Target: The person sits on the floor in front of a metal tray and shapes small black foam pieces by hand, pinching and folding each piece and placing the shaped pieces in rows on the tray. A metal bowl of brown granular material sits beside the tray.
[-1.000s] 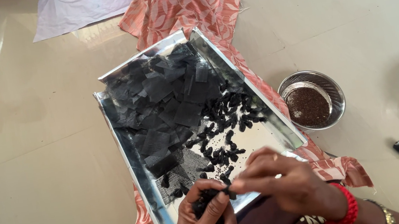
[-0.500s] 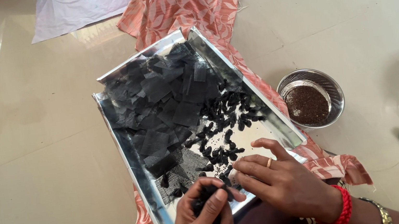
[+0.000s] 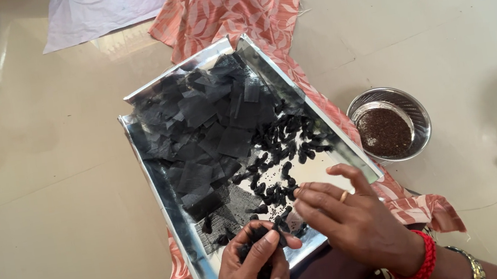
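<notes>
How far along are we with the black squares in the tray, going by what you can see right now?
Done: a scatter of small twisted black bundles lies in the steel tray. In hand: the left hand pinches a black piece, and the right hand has its fingertips beside it. Left: a large heap of flat black squares fills the tray's far half. The small bowl of dark grains sits beside the tray.

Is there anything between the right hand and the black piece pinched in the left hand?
Nothing visible does. The right hand hovers just right of the left hand, whose fingers pinch a small black piece over the near edge of the steel tray. Only a narrow open gap separates the right fingertips from it.
</notes>
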